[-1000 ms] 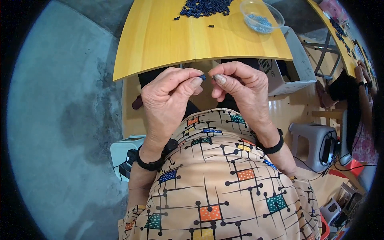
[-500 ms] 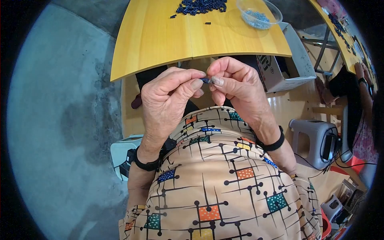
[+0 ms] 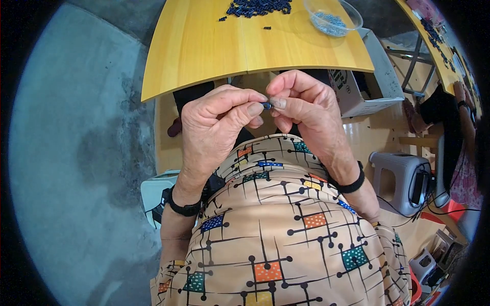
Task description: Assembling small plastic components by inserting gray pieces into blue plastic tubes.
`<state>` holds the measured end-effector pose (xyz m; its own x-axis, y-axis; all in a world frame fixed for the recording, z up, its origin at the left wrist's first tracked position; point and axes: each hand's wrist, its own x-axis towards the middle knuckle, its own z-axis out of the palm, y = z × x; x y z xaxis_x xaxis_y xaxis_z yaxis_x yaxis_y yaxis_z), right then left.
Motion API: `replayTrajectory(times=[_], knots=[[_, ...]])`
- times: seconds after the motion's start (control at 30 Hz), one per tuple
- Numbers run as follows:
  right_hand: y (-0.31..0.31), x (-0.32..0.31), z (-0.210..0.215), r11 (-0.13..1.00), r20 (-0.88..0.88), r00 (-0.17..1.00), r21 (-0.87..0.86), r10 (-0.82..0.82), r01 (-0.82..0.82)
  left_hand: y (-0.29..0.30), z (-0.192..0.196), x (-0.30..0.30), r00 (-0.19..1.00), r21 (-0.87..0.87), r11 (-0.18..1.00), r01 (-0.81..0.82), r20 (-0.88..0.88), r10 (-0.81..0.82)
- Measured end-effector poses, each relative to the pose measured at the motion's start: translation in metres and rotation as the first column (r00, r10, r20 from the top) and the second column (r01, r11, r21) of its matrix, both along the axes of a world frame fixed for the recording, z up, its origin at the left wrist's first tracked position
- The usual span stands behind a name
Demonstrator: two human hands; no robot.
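Note:
Between my two hands, above my lap and just short of the table edge, is a small dark blue plastic piece [image 3: 266,105]. Thumb and fingers of my left hand [image 3: 212,120] pinch it, hiding most of it. My right hand [image 3: 309,109] closes thumb and forefinger at its other end; whether a tiny part sits in that pinch I cannot make out. On the yellow table [image 3: 204,56], a heap of similar dark blue pieces [image 3: 259,7] lies at the far side, with one loose piece [image 3: 267,28] nearer me. Small silvery-blue parts [image 3: 326,23] fill the bottom of a clear plastic bowl [image 3: 353,26].
An open cardboard box [image 3: 372,105] stands on the floor beyond my right hand. Farther right are a grey plastic stool [image 3: 393,159] with cables and another person's arm [image 3: 467,122] by a second table. A pale green stool [image 3: 155,191] is by my left forearm.
Both hands keep their pinch at nearly the same spot. The fingertips have shifted slightly, and less of the dark blue piece shows between them.

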<state>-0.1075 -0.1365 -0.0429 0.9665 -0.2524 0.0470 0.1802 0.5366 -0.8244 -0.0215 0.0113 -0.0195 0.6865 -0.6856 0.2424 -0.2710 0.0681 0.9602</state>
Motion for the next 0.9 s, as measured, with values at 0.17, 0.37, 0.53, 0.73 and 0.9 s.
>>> replayTrajectory(times=[0.17, 0.37, 0.53, 0.73, 0.9], knots=[[0.0017, 0.0002, -0.0003, 0.992, -0.006, 0.998, -0.106, -0.069, 0.068, -0.0014, 0.0029, 0.0008, 0.998, 0.04, 0.999, -0.012, 0.066, 0.01], [0.0027, 0.0, 0.0006, 0.999, -0.026, 0.999, -0.02, -0.04, 0.039, 0.001, 0.0022, 0.0048, 0.984, 0.053, 0.998, 0.036, -0.174, -0.027], [0.0013, 0.0001, -0.0013, 0.994, -0.004, 1.0, 0.107, 0.005, -0.005, 0.0006, 0.0022, 0.0039, 0.951, -0.007, 0.999, 0.038, -0.306, -0.038], [0.002, 0.0006, -0.0025, 0.999, -0.004, 1.0, 0.041, -0.025, 0.025, -0.0003, 0.0011, 0.0041, 0.955, 0.017, 0.999, 0.037, -0.295, -0.031], [0.0032, -0.0015, -0.001, 0.977, 0.006, 0.994, -0.18, -0.111, 0.11, 0.0007, 0.0023, 0.0028, 0.968, 0.068, 0.998, 0.016, -0.251, 0.002]])
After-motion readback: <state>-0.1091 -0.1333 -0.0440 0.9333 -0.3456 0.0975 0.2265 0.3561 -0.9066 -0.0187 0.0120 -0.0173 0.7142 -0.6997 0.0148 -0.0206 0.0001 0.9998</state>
